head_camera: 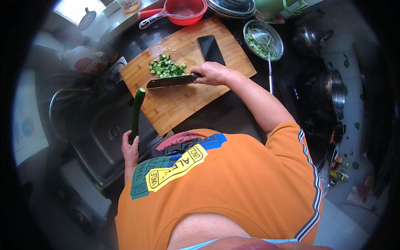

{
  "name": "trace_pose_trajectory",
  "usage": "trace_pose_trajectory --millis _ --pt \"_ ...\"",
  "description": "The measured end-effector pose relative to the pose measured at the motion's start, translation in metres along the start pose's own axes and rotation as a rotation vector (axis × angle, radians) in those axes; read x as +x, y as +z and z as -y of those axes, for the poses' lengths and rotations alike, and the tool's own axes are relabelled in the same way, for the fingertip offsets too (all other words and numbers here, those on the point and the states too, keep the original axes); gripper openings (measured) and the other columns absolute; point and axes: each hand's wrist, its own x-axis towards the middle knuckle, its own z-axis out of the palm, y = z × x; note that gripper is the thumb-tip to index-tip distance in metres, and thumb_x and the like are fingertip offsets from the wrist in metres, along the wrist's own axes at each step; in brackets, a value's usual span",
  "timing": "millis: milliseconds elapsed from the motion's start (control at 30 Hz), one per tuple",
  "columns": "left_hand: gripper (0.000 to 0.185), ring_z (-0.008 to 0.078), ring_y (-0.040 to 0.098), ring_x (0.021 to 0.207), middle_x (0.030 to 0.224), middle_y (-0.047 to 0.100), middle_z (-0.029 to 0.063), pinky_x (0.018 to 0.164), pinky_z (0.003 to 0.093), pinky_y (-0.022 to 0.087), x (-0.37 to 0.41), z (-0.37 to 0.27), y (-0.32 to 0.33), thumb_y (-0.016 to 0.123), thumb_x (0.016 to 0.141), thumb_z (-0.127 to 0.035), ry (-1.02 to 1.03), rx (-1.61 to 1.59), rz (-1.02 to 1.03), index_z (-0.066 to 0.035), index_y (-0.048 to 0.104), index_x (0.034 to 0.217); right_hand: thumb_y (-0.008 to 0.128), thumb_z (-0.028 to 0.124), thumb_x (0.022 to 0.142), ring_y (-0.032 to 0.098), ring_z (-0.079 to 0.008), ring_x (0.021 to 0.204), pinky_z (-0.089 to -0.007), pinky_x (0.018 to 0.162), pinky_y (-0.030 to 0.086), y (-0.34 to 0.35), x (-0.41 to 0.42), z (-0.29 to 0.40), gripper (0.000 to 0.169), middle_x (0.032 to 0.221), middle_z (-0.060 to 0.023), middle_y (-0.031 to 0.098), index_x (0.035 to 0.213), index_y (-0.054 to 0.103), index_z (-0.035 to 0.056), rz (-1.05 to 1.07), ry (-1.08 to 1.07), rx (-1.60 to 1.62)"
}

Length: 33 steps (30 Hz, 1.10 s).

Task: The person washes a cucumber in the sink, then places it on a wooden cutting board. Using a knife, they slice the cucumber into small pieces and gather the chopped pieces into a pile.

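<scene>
My right hand [214, 74] grips the handle of a dark-bladed cleaver [170, 82] over a wooden cutting board [187, 107]. The blade lies along the near side of a heap of diced cucumber [165, 67]. In my left hand [130, 147] is a long cucumber [136, 111], held upright by its lower end beside the board's left edge, over the sink side. Its upper end is cut flat and shows pale flesh. A smartphone [211, 48] with a dark screen rests on the board, just beyond my right hand.
To the left is a sink [103, 150] with a curved faucet [59, 93]. Beyond the board stands a red plastic colander [187, 15]. A metal bowl [279, 40] at the right holds chopped greens and a mesh skimmer [264, 39]. A stove with a pot [337, 90] is farther right.
</scene>
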Motion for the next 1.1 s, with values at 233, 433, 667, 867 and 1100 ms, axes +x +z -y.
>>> trace_pose_trajectory --millis 233,433,667,867,1100 --pt "0.031 0.0106 0.06 0.096 0.106 0.063 0.0012 0.087 0.0273 0.05 -0.01 -0.001 -0.002 0.07 0.093 -0.005 -0.014 -0.018 -0.057 -0.004 0.061 0.123 0.071 0.03 0.09 0.066 -0.0427 0.094 -0.0505 0.079 0.052 0.009 -0.01 0.008 0.028 0.095 -0.0196 0.071 0.108 0.065 0.0097 0.001 -0.06 0.081" --pt "0.028 0.0089 0.06 0.085 0.099 0.062 0.0007 0.077 0.0249 0.05 -0.016 0.0 0.001 0.069 0.094 -0.005 -0.072 -0.069 -0.058 -0.004 0.061 0.121 0.073 0.029 0.088 0.068 -0.0404 0.096 -0.0465 0.083 0.053 0.018 -0.017 0.004 0.031 0.097 -0.0203 0.072 0.113 0.068 0.0093 0.088 0.016 0.104" --pt "0.024 0.0073 0.057 0.079 0.093 0.061 0.0012 0.067 0.025 0.049 -0.012 -0.011 0.01 0.069 0.095 -0.009 -0.002 0.026 -0.102 -0.003 0.062 0.117 0.075 0.028 0.088 0.07 -0.0374 0.087 -0.044 0.079 0.054 0.025 -0.008 -0.005 0.036 0.093 -0.0206 0.072 0.115 0.068 0.0048 -0.055 0.099 0.267" --pt "0.025 0.0169 0.064 0.075 0.095 0.063 0.008 0.067 0.031 0.051 -0.011 -0.004 0.013 0.073 0.092 -0.015 -0.068 -0.004 -0.117 -0.002 0.064 0.111 0.069 0.022 0.099 0.058 -0.0085 0.062 -0.0278 0.056 0.052 0.05 -0.035 0.022 0.022 0.07 -0.0023 0.059 0.102 0.061 0.0022 -0.162 0.216 0.668" --pt "0.029 0.0231 0.062 0.083 0.094 0.059 0.0113 0.074 0.0354 0.051 -0.008 -0.024 0.018 0.077 0.085 -0.017 -0.121 0.12 -0.126 -0.002 0.063 0.105 0.069 0.014 0.097 0.063 -0.0239 0.065 -0.0378 0.061 0.05 0.065 -0.057 0.073 0.022 0.072 -0.0123 0.061 0.111 0.058 0.0022 -0.163 0.172 0.459"
